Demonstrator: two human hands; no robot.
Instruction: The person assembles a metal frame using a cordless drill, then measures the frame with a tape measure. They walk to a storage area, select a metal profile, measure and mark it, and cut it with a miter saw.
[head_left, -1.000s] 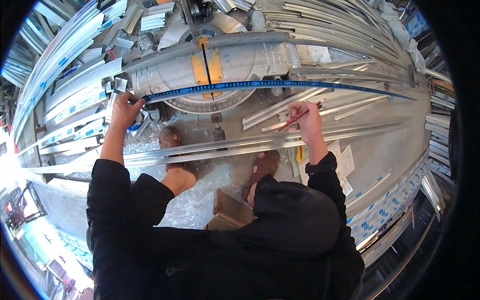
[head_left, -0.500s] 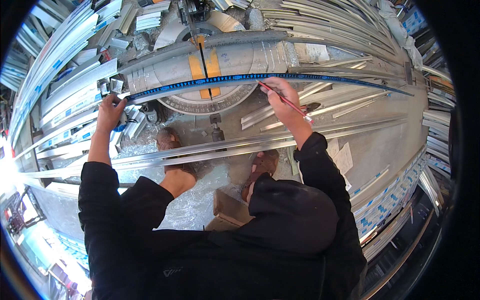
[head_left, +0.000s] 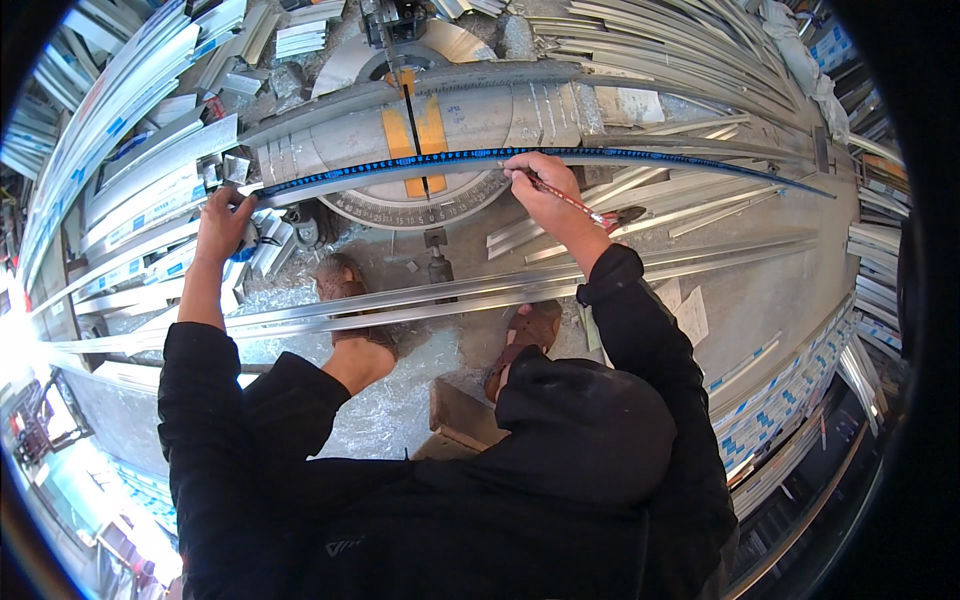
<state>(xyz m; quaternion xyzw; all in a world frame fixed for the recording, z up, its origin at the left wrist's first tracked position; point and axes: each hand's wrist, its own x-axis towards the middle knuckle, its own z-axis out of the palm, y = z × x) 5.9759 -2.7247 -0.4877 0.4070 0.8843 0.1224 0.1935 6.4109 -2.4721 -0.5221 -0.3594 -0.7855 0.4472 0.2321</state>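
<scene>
A tape measure's blue-black blade [head_left: 440, 158] runs left to right along a long aluminium profile [head_left: 360, 177]. My left hand [head_left: 222, 228] pinches the blade and profile at their left end, thumb and fingers closed. A rounded blue part beside that palm is mostly hidden. In my right hand [head_left: 545, 190] is a red pencil [head_left: 567, 197], its point end by the profile's near edge, just right of the saw slot. Its fingertips rest at the tape's edge. Below the tape lies a mitre saw's round turntable [head_left: 437, 208] with an angle scale and yellow strips.
Two long aluminium bars [head_left: 400, 305] cross in front of my legs. Stacked profiles [head_left: 150, 110] fill the left side, and more strips [head_left: 670, 50] lie at the far right. A wooden block [head_left: 460, 415] sits between my feet. The saw head [head_left: 390, 25] stands at the back.
My right hand with the pencil has shifted left along the tape, closer to the saw slot, and its fingers have bent inward. My left hand keeps its grip at the left end.
</scene>
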